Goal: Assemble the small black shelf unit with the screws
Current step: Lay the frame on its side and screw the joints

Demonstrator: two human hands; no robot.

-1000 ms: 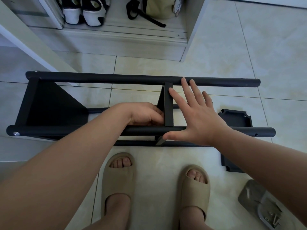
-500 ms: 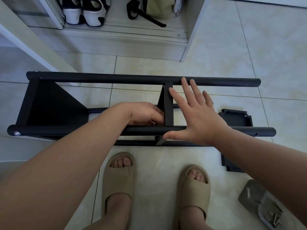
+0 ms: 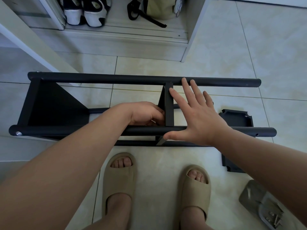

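On the tiled floor point(image 3: 216, 55), just ahead of two feet in beige sandals point(image 3: 118, 176), the black shelf unit point(image 3: 54, 107) lies on its side with its long rails running left to right. At its far left a silver screw head point(image 3: 18, 133) shows in the end of the near rail point(image 3: 66, 131), where the end panel point(image 3: 31, 100) joins both rails. The left hand point(image 3: 144, 113) reaches in behind the near rail, with its fingers curled against the left face of the middle panel point(image 3: 169, 107). What its grip holds, if anything, I cannot tell. The right hand point(image 3: 197, 120) has no grip at all. It lies flat with its fingers spread, the palm on the near rail, the index fingertip at the middle panel's edge and the longer fingers reaching the far rail point(image 3: 116, 78). Further right, a loose black panel point(image 3: 235, 118) rests on the floor under the rail ends. Nearest the right corner lies a clear plastic bag point(image 3: 255, 196) with screws point(image 3: 274, 218) inside.
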